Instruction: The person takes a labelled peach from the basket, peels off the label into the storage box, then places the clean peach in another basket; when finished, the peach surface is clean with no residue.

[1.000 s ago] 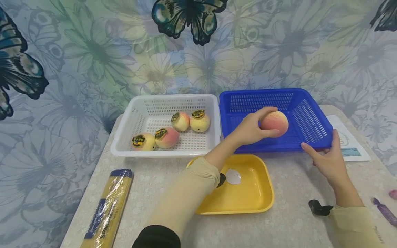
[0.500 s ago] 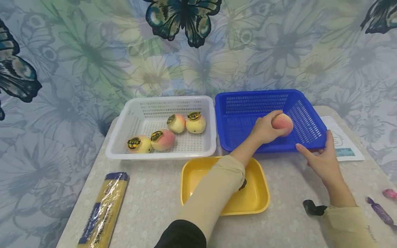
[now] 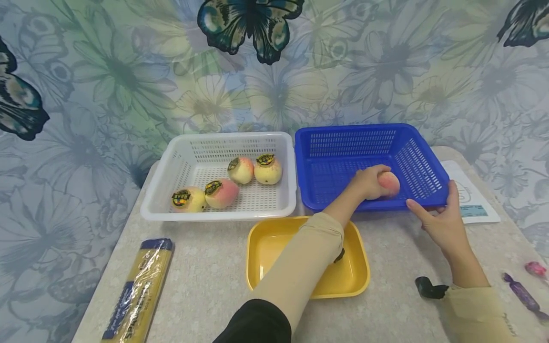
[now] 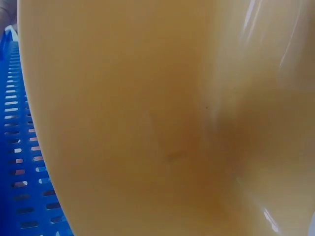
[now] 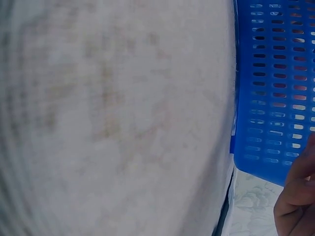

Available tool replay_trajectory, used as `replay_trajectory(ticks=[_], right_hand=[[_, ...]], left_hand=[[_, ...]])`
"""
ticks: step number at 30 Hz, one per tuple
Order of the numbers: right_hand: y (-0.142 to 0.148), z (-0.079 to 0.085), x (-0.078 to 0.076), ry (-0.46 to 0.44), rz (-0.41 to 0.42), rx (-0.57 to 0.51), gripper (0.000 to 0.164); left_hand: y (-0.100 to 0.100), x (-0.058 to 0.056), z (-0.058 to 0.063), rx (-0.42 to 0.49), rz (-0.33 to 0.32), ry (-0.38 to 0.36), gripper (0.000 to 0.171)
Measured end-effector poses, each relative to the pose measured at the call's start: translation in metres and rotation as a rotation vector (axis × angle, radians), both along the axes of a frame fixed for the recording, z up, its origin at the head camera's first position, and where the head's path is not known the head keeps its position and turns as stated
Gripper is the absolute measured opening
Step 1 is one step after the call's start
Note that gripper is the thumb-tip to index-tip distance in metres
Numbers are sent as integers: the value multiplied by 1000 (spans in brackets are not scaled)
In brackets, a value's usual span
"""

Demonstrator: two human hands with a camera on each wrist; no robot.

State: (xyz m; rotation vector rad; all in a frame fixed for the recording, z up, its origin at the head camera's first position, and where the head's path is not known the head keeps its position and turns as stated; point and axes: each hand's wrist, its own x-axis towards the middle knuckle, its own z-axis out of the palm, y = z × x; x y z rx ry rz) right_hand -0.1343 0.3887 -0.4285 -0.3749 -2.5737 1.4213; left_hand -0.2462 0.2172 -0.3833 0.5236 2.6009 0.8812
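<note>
In the head view my left hand (image 3: 370, 183) reaches over the yellow tray (image 3: 360, 281) and down into the blue basket (image 3: 343, 205). It holds a pink peach (image 3: 389, 184) near the basket's front right; part of the fruit is behind the hand. My right hand (image 3: 446, 221) grips the basket's front right corner, thumb on the near side. The right wrist view catches a bit of that hand (image 5: 298, 201) beside the slotted basket wall (image 5: 275, 98). The left wrist view is mostly filled by the yellow tray (image 4: 123, 98), and no fingers on the peach show there.
Left of the blue basket, a white basket (image 3: 218, 216) bears several peaches (image 3: 222, 193) with black stickers. A yellow-and-blue plastic packet (image 3: 139, 286) lies front left. A printed sheet (image 3: 476, 200) is at the right, with wrapped candies (image 3: 521, 290) near the right edge.
My left hand has moved right and lowered the peach deeper into the blue basket. The right hand keeps its grip on the corner. The head view has shifted slightly.
</note>
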Motion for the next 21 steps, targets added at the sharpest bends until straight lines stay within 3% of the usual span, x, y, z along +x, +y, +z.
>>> replay_trajectory(ticks=[17,21], right_hand=[[1,4,0,-14,15,-7,100],[2,4,1,-39,14,-3,103]], left_hand=[[1,1,3,-16,-40,-35,64],[2,2,5,-13,-24,-9,62]])
